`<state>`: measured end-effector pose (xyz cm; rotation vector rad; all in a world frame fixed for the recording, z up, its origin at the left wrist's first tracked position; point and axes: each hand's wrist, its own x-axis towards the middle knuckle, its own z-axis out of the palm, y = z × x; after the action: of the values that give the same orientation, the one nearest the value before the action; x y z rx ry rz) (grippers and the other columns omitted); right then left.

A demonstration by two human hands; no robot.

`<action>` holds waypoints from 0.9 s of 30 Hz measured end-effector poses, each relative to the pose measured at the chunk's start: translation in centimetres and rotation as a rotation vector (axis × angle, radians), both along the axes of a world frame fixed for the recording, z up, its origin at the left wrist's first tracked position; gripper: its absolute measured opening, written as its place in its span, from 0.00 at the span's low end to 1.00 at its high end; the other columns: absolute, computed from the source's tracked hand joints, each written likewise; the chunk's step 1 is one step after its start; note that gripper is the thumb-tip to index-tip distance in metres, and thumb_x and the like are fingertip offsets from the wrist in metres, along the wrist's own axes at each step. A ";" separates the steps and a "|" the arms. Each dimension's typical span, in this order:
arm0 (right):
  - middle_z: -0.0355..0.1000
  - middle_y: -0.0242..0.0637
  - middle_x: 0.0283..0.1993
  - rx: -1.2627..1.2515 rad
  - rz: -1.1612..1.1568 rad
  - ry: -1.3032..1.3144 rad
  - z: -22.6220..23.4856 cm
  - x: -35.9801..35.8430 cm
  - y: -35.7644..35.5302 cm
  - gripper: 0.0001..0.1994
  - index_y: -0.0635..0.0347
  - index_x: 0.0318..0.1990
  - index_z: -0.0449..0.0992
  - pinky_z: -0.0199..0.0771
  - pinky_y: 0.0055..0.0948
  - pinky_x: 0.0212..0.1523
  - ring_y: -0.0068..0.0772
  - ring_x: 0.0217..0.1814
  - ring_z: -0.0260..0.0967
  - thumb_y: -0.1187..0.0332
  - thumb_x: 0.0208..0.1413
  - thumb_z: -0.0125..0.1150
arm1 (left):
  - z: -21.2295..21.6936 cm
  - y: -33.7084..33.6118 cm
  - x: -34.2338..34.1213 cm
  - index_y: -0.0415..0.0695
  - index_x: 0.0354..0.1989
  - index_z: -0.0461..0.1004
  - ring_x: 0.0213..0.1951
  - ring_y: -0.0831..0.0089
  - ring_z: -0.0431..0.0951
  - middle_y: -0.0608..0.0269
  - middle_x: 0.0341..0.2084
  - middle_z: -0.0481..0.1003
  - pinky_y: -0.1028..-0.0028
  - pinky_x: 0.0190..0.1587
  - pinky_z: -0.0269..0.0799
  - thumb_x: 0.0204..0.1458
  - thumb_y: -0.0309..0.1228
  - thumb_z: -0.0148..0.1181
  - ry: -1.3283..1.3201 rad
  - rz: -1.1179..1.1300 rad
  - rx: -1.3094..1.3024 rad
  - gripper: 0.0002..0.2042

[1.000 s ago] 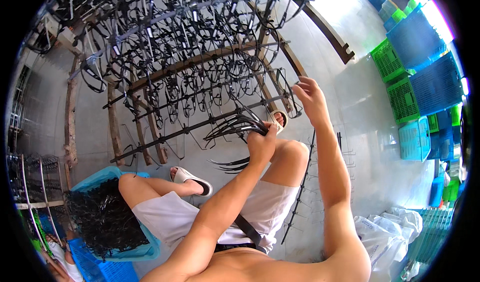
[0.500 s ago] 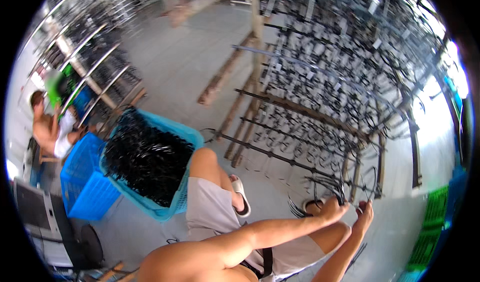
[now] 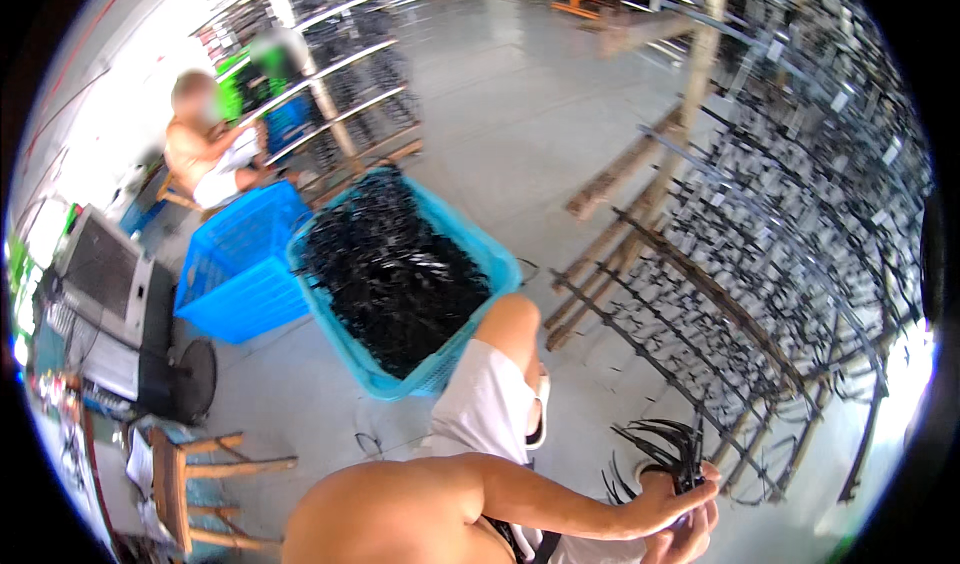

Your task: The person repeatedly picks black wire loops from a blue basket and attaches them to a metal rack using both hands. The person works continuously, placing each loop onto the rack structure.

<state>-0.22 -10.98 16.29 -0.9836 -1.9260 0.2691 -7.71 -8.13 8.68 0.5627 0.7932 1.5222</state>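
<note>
Our hands bunch a sheaf of thin black curved strips low at five o'clock.

We hold the bundle of black strips (image 3: 668, 452) at its gathered lower end, where our left hand (image 3: 672, 499) is closed around it; our right hand (image 3: 690, 542) sits just beneath, touching the left, and we cannot tell whether it grips too. The free tips fan up and out toward eleven o'clock, so we judge them light, springy and prone to tangle or slide apart; the gathered base looks the surest hold. At three o'clock stands the rack (image 3: 790, 264) hung with more of them; at ten o'clock the turquoise basket (image 3: 470, 254) is heaped with them, beside our knee (image 3: 512, 319).
</note>
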 end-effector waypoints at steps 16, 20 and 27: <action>0.70 0.49 0.36 -0.257 -0.253 0.467 -2.7 -2.5 0.1 0.18 0.67 0.35 0.73 0.70 0.38 0.39 0.42 0.38 0.69 0.58 0.61 0.46 | -3.2 2.3 -6.7 0.43 0.44 0.65 0.38 0.78 0.69 0.70 0.35 0.69 0.76 0.44 0.66 0.61 0.43 0.45 -0.441 -0.170 0.168 0.15; 0.68 0.41 0.35 -0.689 -0.170 1.028 -2.9 -1.4 2.1 0.17 0.62 0.37 0.70 0.68 0.35 0.39 0.34 0.36 0.68 0.55 0.61 0.47 | -3.8 2.6 -5.5 0.44 0.41 0.65 0.31 0.81 0.65 0.71 0.30 0.65 0.77 0.38 0.65 0.56 0.37 0.47 -0.066 -0.345 0.114 0.11; 0.70 0.43 0.24 -0.808 0.531 0.813 -2.7 2.5 4.8 0.10 0.63 0.28 0.68 0.65 0.30 0.23 0.28 0.17 0.63 0.68 0.59 0.48 | 0.6 1.8 -11.5 0.46 0.63 0.57 0.26 0.76 0.67 0.61 0.41 0.71 0.62 0.48 0.68 0.59 0.42 0.46 -0.476 -0.451 0.299 0.25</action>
<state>2.24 -6.18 13.55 -0.6352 -1.2480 1.5794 -19.25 -6.32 9.29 0.5236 0.0601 1.2797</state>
